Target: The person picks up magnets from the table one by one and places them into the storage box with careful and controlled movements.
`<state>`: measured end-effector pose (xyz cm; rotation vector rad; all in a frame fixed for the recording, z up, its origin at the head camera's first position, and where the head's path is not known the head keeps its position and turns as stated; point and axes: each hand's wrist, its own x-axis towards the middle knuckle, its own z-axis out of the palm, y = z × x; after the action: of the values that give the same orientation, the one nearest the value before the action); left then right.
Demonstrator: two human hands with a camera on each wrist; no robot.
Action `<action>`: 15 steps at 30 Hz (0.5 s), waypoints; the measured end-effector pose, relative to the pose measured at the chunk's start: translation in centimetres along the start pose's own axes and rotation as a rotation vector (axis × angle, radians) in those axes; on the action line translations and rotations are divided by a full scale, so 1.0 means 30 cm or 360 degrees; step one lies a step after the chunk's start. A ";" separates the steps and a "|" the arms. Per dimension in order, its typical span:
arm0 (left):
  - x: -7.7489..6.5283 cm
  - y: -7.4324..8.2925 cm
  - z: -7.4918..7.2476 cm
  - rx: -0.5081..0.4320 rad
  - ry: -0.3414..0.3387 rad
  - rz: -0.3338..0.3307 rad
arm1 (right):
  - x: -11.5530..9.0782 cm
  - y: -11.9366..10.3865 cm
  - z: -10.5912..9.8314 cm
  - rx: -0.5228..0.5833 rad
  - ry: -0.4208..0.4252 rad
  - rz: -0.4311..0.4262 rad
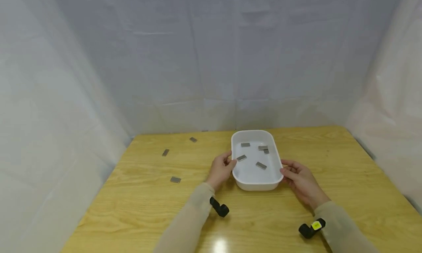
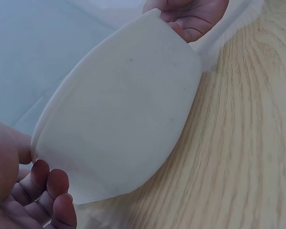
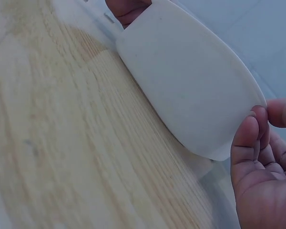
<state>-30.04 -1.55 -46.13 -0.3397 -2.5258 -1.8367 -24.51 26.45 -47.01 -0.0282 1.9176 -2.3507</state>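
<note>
A white plastic basin [image 1: 258, 186] with rounded corners is between my two hands. Inside it lie several small grey metallic rectangles [image 1: 261, 166], two of them overlapping near the right wall. My left hand [image 1: 221, 171] pinches the left rim, thumb on top and fingers curled beneath. On the opposite rim, near the front corner, my right hand [image 1: 301, 181] pinches with thumb and fingers. Both wrist views show the basin's outer front wall [image 2: 124, 109], close over the wood, with fingertips [image 3: 248, 129] against the side under the rim.
On the wooden table [image 1: 132, 209], three more grey rectangles [image 1: 176, 179] lie left of the basin. Behind the table hangs a white sheet [image 1: 214, 62], with further sheets [image 1: 392, 81] along both sides. Each sleeve carries a small black camera [image 1: 219, 207].
</note>
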 end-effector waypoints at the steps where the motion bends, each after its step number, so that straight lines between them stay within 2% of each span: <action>1: -0.003 0.000 -0.006 -0.0008 -0.0003 0.0003 | 0.000 -0.002 0.003 -0.0013 -0.0004 0.0004; 6: -0.007 0.001 -0.035 0.0013 0.0006 0.0053 | 0.010 -0.009 0.018 -0.0094 -0.0022 0.0006; 12: -0.041 -0.010 -0.052 0.0019 -0.0010 0.0005 | 0.010 0.002 0.034 -0.0196 -0.0040 0.0047; 15: -0.049 -0.012 -0.054 0.0022 -0.0003 0.0020 | 0.011 0.002 0.035 -0.0213 -0.0066 0.0041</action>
<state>-28.86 -3.45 -46.14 -0.3563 -2.5303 -1.8150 -24.74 25.39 -46.87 -0.0624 2.0396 -2.1845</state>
